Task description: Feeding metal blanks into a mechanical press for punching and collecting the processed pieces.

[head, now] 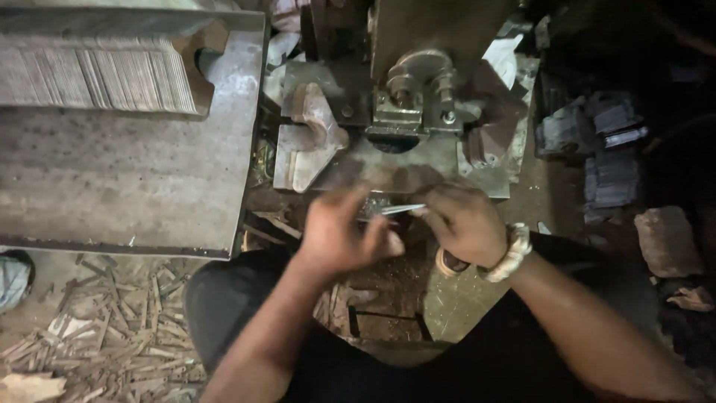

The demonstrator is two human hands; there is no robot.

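Observation:
My right hand point(464, 222) grips a thin shiny metal strip point(401, 210) that points left, just in front of the press machine point(409, 97). My left hand point(344, 233) is blurred and close to the strip's free end, fingers partly curled; I cannot tell whether it touches the strip. A pale beaded bracelet point(511, 254) sits on my right wrist. Both hands hover above my lap, below the machine's steel base plate point(388, 168).
A grey metal table point(127, 179) at the left carries a long row of stacked thin metal pieces point(89, 75). Scrap metal strips point(119, 328) litter the floor at the lower left. Dark stacks of parts point(604, 149) and a stone point(667, 239) lie at the right.

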